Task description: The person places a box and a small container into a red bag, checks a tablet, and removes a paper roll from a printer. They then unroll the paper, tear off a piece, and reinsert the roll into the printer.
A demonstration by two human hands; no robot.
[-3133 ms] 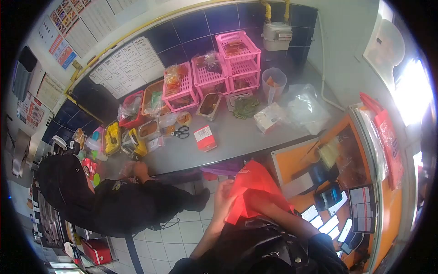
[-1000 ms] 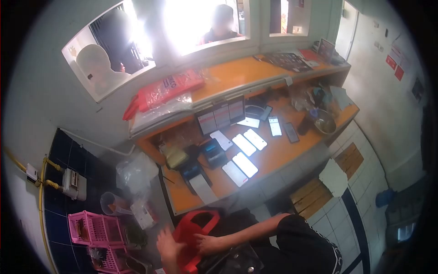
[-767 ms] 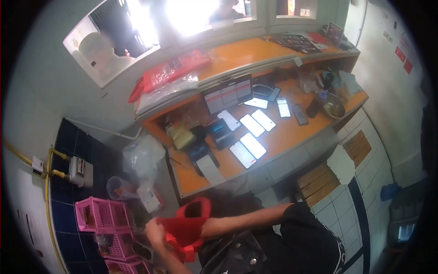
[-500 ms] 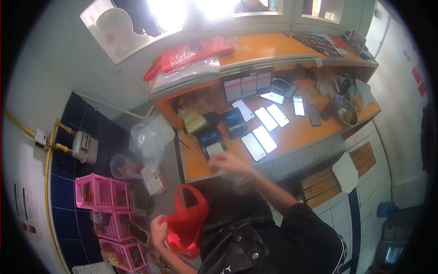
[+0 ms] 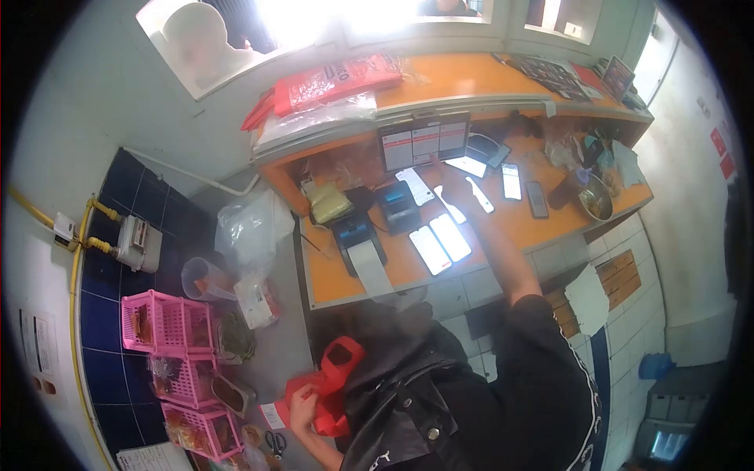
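Observation:
A red fabric bag (image 5: 343,355) with a looped handle hangs low in front of my body. My left hand (image 5: 305,408) is closed on its edge, and a small white paper slip (image 5: 272,416) shows beside the fingers. Stretched across the counter, my right hand (image 5: 459,188) has a finger pointing up at the lower edge of the tablet-like screen (image 5: 424,141); whether it touches cannot be made out. That hand and arm partly cover two lit phones. Two other lit phones (image 5: 440,245) lie nearer me. A paper strip (image 5: 369,267) sticks out of the receipt printer (image 5: 357,235).
A second printer (image 5: 398,208) stands by the screen. Pink baskets (image 5: 167,322) are stacked at the left, with scissors (image 5: 275,443) close by. A metal bowl (image 5: 597,202) sits at the counter's right end. Someone stands outside the window (image 5: 196,47).
My right hand has moved from near the printer up and right to the screen. A longer paper strip now shows at the printer. The red bag is more bunched and lower in my left hand.

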